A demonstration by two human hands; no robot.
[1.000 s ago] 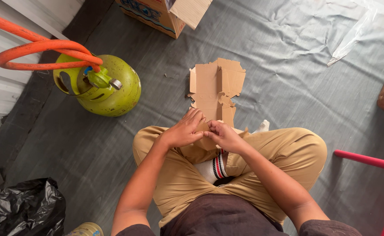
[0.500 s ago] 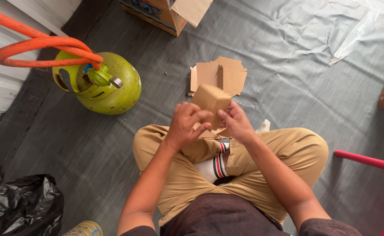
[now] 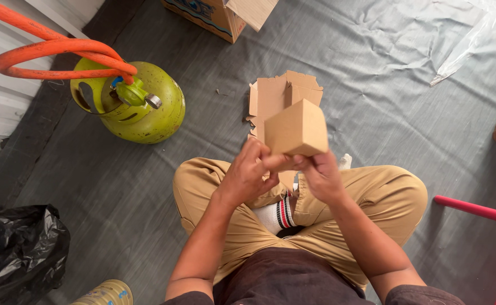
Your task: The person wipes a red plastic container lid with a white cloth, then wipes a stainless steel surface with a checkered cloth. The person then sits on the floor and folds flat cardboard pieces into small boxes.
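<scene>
A small brown cardboard box [image 3: 296,129], folded into shape, is held up in front of me above my crossed legs. My left hand [image 3: 248,175] grips its lower left edge, and my right hand [image 3: 319,176] grips its underside from the right. Flat unfolded cardboard blanks [image 3: 276,93] lie on the grey floor mat just beyond the box, partly hidden by it.
A green gas cylinder [image 3: 140,107] with an orange hose [image 3: 50,53] stands at the left. A black plastic bag [image 3: 16,248] lies at lower left. An open cardboard carton [image 3: 219,14] sits at the top. Clear plastic film [image 3: 465,42] lies at upper right, a red bar [image 3: 474,209] at right.
Both hands have lifted from my lap, raising the folded box up and forward. It now hides part of the flat cardboard on the mat.
</scene>
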